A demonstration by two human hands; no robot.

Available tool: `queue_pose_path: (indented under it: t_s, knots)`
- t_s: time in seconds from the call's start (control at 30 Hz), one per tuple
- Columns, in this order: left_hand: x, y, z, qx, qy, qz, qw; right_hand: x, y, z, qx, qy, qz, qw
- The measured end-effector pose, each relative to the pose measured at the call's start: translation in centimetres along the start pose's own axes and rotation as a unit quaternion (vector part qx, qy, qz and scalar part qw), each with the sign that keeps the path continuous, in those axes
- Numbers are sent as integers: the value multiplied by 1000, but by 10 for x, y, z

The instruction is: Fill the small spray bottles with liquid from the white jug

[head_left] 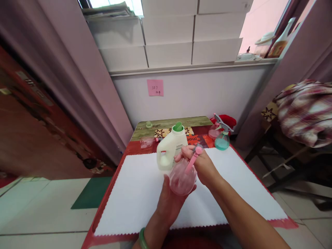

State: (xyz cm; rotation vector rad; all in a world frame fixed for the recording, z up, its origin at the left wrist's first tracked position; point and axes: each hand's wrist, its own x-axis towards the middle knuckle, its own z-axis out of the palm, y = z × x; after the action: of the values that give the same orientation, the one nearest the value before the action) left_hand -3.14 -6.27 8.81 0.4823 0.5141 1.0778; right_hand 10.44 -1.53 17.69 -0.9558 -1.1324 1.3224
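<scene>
A round pink see-through spray bottle [182, 181] is tilted between my hands above the white cloth. Cupped under its body is my left hand [169, 204], fingers closed around it, with a green bangle at the wrist. My right hand [203, 164] grips the grey-and-pink sprayer head at the bottle's top; some of its fingers are hidden. Just behind the bottle stands a cream-coloured jug [166, 152] with a side handle and a green spout in its open mouth.
A teal spray bottle [222, 141] and another pink spray bottle [214, 130] stand at the table's back right. A pink container [147, 142] lies at the back left, near a green cap [148, 125]. Checked fabric [306, 110] lies piled at the right.
</scene>
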Motion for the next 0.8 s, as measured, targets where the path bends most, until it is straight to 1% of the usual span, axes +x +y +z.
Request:
queue_pose_path:
  t_s: [0.1,0.13,0.2,0.27,0.37,0.43,0.5,0.57,0.63,0.73,0.8]
  knots:
    - [5,4,6,26,18,64,997,10,-2,1,26,54,-29,998]
    - [8,5,5,33,17,72,997,13,-4,1,32,57,-36,997]
    - [14,9,2,33,12,69,997,19,-11,1,35,39,-39,998]
    - [21,13,-1,14,-9,46,999,24,-20,1,24,4,-27,999]
    - [28,19,0,-11,-46,-20,999,30,-33,0,10,-47,-13,999]
    - [30,24,4,-7,-44,-54,998,35,-39,-2,1,-63,-14,998]
    - [31,28,7,-8,-27,-57,998,39,-44,-3,-3,-61,-25,998]
    - [31,33,8,-16,-11,-40,999,42,-48,-4,11,-46,-45,998]
    - [31,38,6,-17,5,-24,1000,43,-53,-5,51,-17,-68,996]
    - [30,46,1,-4,32,-10,999,44,-63,-11,120,50,-110,985]
    - [29,52,-3,0,46,-1,999,45,-72,-20,163,100,-153,970]
